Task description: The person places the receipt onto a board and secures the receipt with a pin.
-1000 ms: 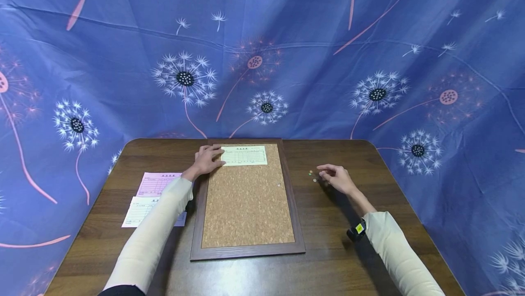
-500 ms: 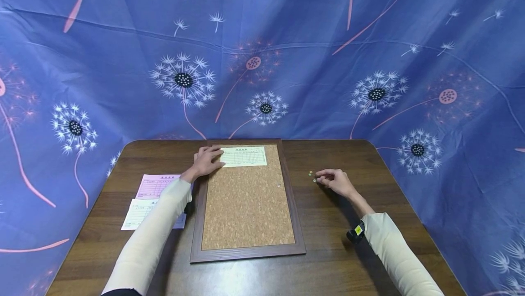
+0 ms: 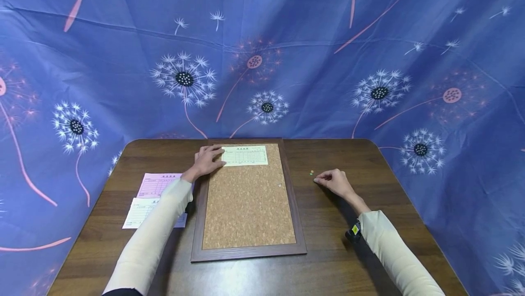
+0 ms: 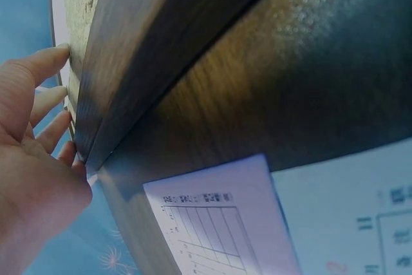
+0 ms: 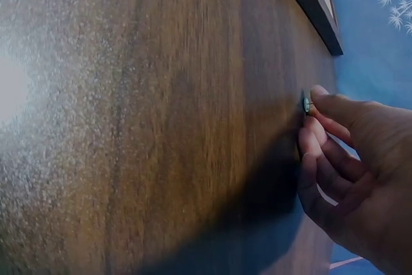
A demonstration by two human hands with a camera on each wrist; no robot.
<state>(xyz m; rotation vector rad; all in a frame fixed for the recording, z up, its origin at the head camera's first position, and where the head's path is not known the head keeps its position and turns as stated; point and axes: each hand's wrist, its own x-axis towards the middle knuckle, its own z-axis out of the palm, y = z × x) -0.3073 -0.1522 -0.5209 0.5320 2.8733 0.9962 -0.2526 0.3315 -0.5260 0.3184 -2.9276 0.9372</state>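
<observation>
Your left hand (image 3: 206, 161) lay flat, pinning the slip (image 3: 244, 155) to the corkboard (image 3: 248, 209); your right hand (image 3: 333, 181) pinched a pin (image 5: 307, 104) (another (image 3: 311, 172) just beyond). Slip unpinned yet.

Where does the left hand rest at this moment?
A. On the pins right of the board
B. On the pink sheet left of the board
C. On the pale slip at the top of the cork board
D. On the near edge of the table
C: the left hand lies with its fingers on the left end of the pale slip at the far end of the cork board.
</observation>
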